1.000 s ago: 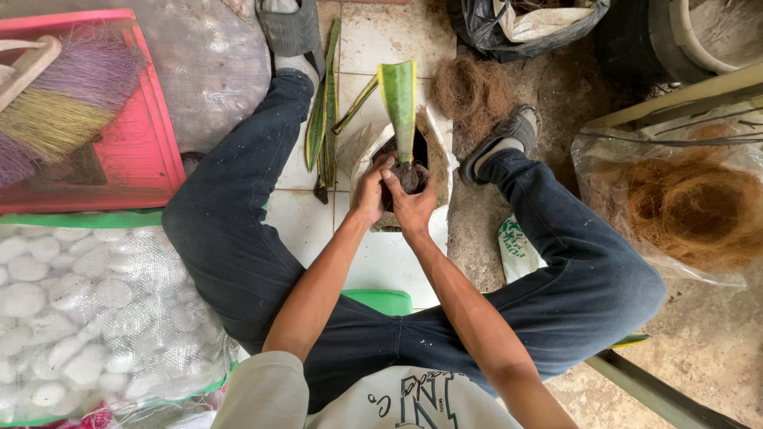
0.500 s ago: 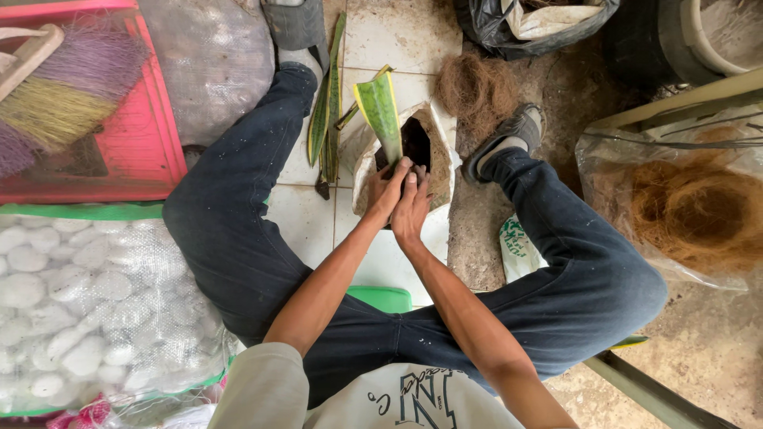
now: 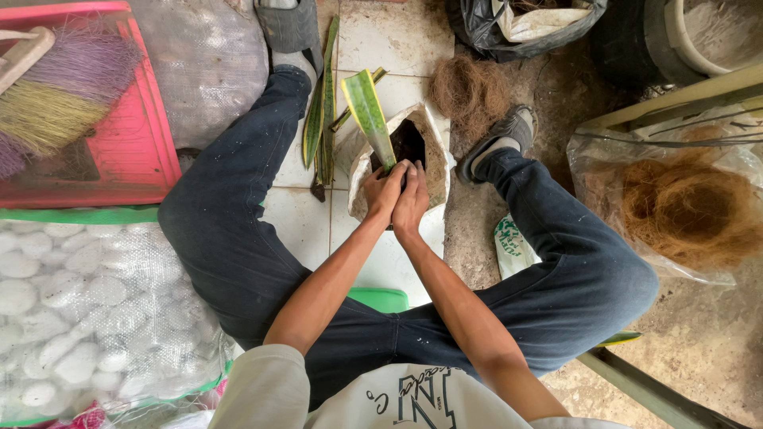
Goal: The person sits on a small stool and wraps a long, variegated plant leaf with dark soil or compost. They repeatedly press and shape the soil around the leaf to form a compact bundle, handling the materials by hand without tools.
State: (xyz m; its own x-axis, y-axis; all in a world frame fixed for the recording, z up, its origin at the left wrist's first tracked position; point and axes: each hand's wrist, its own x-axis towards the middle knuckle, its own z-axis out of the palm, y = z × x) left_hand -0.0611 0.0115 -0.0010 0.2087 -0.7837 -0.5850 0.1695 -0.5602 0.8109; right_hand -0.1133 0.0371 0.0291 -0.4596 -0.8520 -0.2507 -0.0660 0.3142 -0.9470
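Note:
A white bag-like pot (image 3: 435, 171) holding dark soil (image 3: 410, 141) stands on the tiled floor between my legs. A long green leaf with yellow edges (image 3: 369, 111) rises from it and leans up and to the left. My left hand (image 3: 381, 191) and my right hand (image 3: 412, 200) sit side by side inside the pot. Their fingers are closed around the leaf's base at the soil. The lowest part of the leaf is hidden by my fingers.
Loose green leaves (image 3: 322, 119) lie left of the pot, with a brown fibre clump (image 3: 469, 91) to its right. A clear bag of fibre (image 3: 683, 206), a red tray of brooms (image 3: 127, 151), a sack of white pebbles (image 3: 71, 318) and a black bag (image 3: 517, 28) surround me.
The leaf stood upright a second ago and now leans left, exposing the dark soil. Both hands have moved up the pot to the leaf's base.

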